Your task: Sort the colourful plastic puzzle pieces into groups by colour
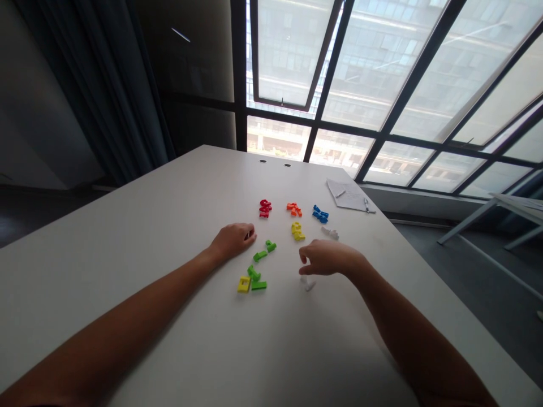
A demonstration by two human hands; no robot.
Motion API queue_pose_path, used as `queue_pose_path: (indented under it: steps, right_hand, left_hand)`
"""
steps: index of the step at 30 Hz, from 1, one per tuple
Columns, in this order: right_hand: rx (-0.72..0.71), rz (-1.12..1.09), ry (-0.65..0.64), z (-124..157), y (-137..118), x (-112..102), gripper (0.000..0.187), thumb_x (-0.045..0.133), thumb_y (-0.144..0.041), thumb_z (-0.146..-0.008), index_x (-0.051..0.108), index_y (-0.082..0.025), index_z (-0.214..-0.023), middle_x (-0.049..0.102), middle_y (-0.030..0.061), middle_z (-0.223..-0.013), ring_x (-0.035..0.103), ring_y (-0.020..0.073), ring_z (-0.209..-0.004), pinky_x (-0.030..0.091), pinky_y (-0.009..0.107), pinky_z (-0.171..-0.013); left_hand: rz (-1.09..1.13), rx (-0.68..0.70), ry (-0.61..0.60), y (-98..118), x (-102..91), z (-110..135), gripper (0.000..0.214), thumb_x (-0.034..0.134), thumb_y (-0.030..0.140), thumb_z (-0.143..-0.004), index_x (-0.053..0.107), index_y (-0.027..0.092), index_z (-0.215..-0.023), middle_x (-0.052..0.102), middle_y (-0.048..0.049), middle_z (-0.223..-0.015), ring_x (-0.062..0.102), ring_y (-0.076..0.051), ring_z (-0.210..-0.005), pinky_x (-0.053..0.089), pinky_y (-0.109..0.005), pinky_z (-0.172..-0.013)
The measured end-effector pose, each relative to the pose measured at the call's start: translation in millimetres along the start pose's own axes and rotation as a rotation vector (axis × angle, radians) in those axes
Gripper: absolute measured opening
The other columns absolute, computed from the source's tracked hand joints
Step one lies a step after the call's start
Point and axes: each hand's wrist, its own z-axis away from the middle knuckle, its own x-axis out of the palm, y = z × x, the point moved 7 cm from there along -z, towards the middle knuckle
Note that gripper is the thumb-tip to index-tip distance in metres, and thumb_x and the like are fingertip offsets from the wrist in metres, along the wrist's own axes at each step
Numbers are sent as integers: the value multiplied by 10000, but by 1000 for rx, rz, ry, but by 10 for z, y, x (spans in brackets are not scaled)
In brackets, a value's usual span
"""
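Observation:
My left hand [233, 241] rests on the white table, its fingers loosely bent, with a small gap by the thumb and nothing visible in it. Just right of it, several green plastic blocks [260, 256] lie in a loose line, and a yellow block [244, 284] sits at their near end. Over small white pieces [307, 284] hovers my right hand [324, 258], thumb and index finger apart. The hand partly covers those pieces; whether it touches them is unclear. Beyond it lie a yellow cluster [297, 231] and more white pieces [330, 233].
Farther back on the table [203, 186] are red blocks [265, 208], orange blocks [294, 210] and blue blocks [320, 213]. A paper sheet [350, 195] with pens lies near the right edge. Windows stand behind, a dark curtain [97, 73] at left, another table [520, 206] at right.

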Motion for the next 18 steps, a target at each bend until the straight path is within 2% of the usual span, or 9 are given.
queue_pose_path:
  steps: [5, 9, 13, 18]
  right_hand:
    - [-34, 88, -69, -78, -219, 141, 362, 732, -372, -797, 713, -202, -1116, 703, 99, -1007, 643, 238, -817, 396, 269, -568]
    - [-48, 53, -27, -76, -148, 71, 311, 677, -247, -810, 713, -226, -1118, 711, 84, -1007, 645, 230, -860, 387, 256, -589]
    - [-37, -47, 116, -95, 209, -102, 241, 632, -203, -860, 738, -263, -1069, 737, 46, -928, 645, 221, -931, 401, 257, -654]
    - [129, -123, 334, -121, 912, -229, 116, 665, -254, -870, 719, -226, -968, 742, 33, -915, 647, 179, -801, 419, 251, -657]
  left_hand:
    - [-10, -2, 5, -18, 10, -5, 260, 476, 428, -951, 629, 231, -875, 700, -39, -853, 622, -208, -766, 362, -294, -630]
    - [3, 2, 11, -24, 15, 0, 254, 476, 423, -947, 624, 234, -862, 697, -35, -845, 612, -206, -753, 354, -297, -625]
    - [7, 10, 18, -14, 10, 6, 248, 470, 416, -944, 616, 235, -858, 689, -30, -838, 611, -204, -753, 351, -303, -623]
    - [4, 14, 20, -9, 6, -1, 246, 463, 414, -948, 606, 236, -857, 687, -23, -836, 607, -202, -749, 345, -300, -617]
